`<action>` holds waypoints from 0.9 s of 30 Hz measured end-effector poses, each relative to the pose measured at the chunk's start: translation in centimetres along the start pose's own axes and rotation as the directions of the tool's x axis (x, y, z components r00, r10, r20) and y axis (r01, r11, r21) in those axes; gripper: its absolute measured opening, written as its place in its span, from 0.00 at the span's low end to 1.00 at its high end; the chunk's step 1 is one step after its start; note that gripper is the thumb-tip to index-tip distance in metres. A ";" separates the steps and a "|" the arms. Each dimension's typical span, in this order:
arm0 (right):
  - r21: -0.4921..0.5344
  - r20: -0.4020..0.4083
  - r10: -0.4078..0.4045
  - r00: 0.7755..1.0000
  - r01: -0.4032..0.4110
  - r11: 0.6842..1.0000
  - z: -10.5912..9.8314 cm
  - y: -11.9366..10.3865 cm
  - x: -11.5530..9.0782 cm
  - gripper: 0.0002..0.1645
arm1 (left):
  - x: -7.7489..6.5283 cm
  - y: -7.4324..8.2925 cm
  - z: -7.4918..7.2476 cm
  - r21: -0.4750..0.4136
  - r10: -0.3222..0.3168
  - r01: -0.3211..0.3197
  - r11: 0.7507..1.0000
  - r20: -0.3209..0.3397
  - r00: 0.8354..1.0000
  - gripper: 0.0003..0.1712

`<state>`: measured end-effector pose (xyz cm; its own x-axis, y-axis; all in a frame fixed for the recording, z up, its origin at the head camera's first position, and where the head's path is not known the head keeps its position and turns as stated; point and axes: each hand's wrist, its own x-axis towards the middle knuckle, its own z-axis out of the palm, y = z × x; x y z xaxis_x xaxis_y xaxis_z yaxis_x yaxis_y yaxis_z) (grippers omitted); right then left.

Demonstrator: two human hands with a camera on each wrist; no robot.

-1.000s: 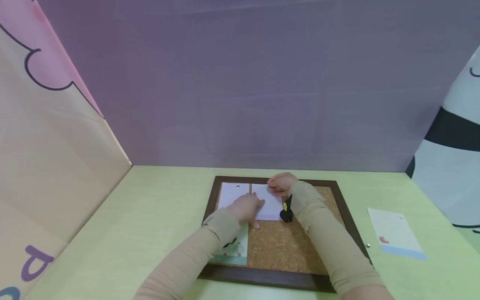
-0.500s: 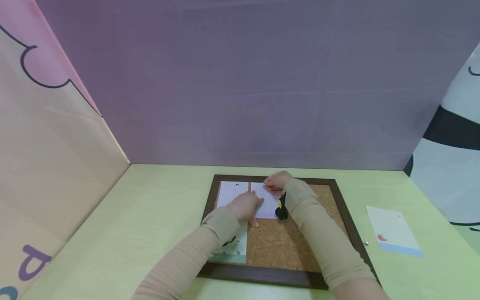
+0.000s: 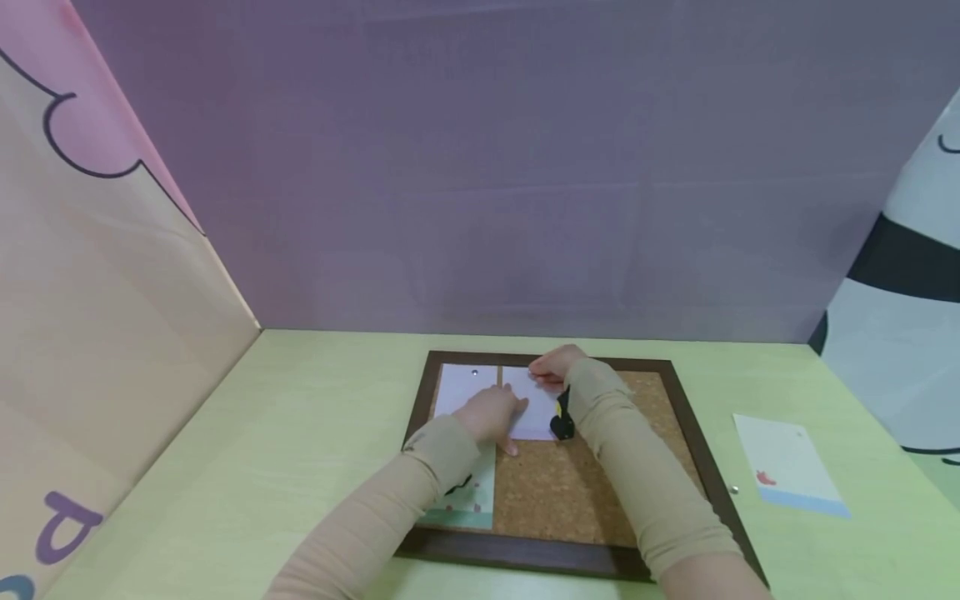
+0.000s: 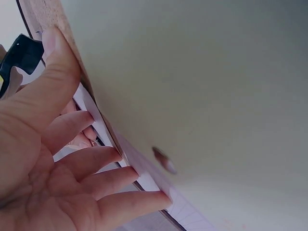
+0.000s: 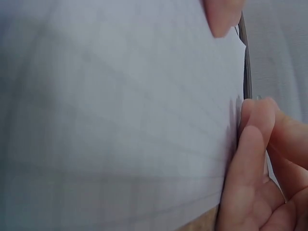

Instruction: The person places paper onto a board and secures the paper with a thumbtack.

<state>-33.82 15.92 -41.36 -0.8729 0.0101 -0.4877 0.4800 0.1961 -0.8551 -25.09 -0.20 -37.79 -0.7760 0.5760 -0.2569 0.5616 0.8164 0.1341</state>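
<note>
A white, faintly gridded sheet of paper point(image 3: 535, 423) lies on a framed cork board point(image 3: 570, 492). My left hand point(image 3: 487, 412) rests on it, fingers nearly straight and thumb apart; the left wrist view shows the fingertips on the paper. At the sheet's top edge my right hand point(image 3: 553, 367) pinches a thumbtack between thumb and finger, mostly hidden by the fingertips. Left of this sheet is a longer note sheet point(image 3: 472, 492) with a green bottom band, held at its top by a silver thumbtack point(image 3: 475, 372); my left hand and sleeve cover part of it.
On the table right of the board lie another note sheet point(image 3: 787, 462) with a blue band and a loose silver thumbtack point(image 3: 734, 490). The board's dark frame point(image 3: 525, 553) surrounds the cork. A grey-purple backdrop point(image 3: 480, 167) stands behind the table.
My right hand has shifted slightly left along the top of the sheet since a second ago. The left hand stays in place on the paper.
</note>
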 end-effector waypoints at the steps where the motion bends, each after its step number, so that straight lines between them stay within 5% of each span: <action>1: 0.004 0.000 0.005 1.000 -0.005 1.000 0.0 0.0 0.0 0.10 | 0.0 0.0 0.0 -0.007 -0.004 0.004 1.000 -0.001 1.000 0.47; 27: -0.154 -0.082 0.008 0.997 -0.021 0.988 0.9 -0.6 0.5 0.13 | -0.2 0.0 -0.1 -0.002 0.006 -0.006 1.000 0.001 1.000 0.46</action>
<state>-34.44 14.93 -41.29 -0.8733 0.0924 -0.4784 0.4788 0.3446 -0.8074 -24.97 -0.34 -37.66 -0.7723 0.5807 -0.2575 0.5656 0.8131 0.1377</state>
